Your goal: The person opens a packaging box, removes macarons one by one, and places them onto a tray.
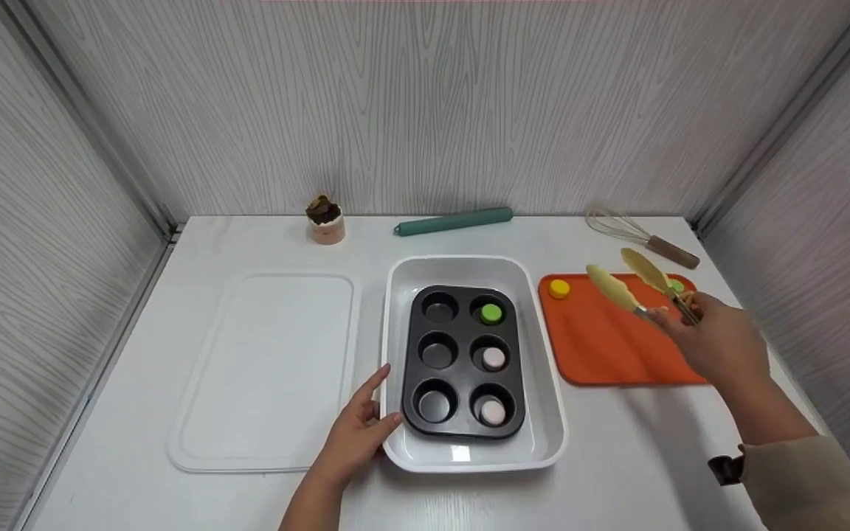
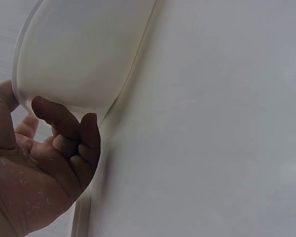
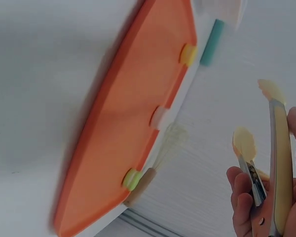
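Observation:
My left hand (image 1: 355, 435) holds the near left side of a white rectangular tub (image 1: 554, 442), its thumb over the rim; in the left wrist view the other fingers curl against the outer wall. Inside the tub lies a black muffin pan (image 1: 462, 361). Its right-hand cups hold a green round piece (image 1: 491, 314) and two pale pink round pieces (image 1: 493, 359). My right hand (image 1: 720, 339) grips tongs (image 1: 613, 287) with cream tips, arms spread and nothing between them, above an orange tray (image 1: 587, 354). Along its far edge sit yellow (image 3: 188, 55), whitish (image 3: 159, 117) and green (image 3: 131, 179) pieces.
A flat white lid (image 1: 270, 369) lies left of the tub. Along the back wall are a small potted plant (image 1: 327, 228), a green rolling pin (image 1: 454, 221) and a whisk (image 1: 672, 251) with a brown handle. Wood-grain panels (image 1: 425, 110) enclose the table.

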A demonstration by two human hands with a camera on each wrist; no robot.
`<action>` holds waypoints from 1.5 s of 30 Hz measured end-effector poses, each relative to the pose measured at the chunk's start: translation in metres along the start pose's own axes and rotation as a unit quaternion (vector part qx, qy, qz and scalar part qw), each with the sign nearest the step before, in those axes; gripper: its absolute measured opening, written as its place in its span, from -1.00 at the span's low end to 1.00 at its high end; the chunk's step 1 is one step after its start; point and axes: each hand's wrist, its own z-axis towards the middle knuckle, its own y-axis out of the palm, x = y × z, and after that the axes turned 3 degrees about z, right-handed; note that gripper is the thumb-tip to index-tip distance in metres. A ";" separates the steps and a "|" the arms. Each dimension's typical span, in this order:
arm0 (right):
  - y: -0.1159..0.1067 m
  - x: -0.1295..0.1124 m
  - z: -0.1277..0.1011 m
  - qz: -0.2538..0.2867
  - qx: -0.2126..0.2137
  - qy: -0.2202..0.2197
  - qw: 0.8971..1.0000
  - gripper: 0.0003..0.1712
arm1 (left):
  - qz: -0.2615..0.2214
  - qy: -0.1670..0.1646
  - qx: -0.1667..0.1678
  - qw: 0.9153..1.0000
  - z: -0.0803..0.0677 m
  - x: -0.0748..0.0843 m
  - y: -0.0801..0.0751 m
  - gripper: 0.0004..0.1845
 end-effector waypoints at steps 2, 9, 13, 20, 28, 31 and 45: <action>0.000 -0.012 -0.006 0.003 -0.002 -0.016 1.000 -0.22 | -0.002 -0.003 -0.001 1.000 0.000 -0.001 0.001 -0.14; 0.000 -0.048 -0.025 0.010 -0.020 -0.068 0.997 -0.17 | -0.011 -0.005 -0.004 1.000 0.000 -0.003 0.001 -0.15; 0.002 -0.065 -0.034 0.011 -0.019 -0.110 0.994 -0.25 | -0.010 -0.008 -0.002 1.000 0.000 -0.003 0.001 -0.15; 0.008 -0.084 -0.045 -0.008 -0.062 -0.152 0.986 -0.47 | -0.005 -0.008 -0.001 1.000 0.000 -0.002 0.001 -0.14; 0.017 -0.101 -0.056 -0.041 -0.129 -0.178 0.975 -0.45 | 0.001 -0.008 0.002 1.000 0.000 -0.001 0.001 -0.14; 0.020 -0.103 -0.059 -0.045 -0.136 -0.204 0.968 -0.51 | 0.003 -0.004 0.002 1.000 -0.001 -0.001 0.001 -0.14; 0.030 -0.113 -0.064 -0.095 -0.206 -0.214 0.950 -0.43 | 0.014 -0.005 -0.001 1.000 -0.002 0.002 0.000 -0.17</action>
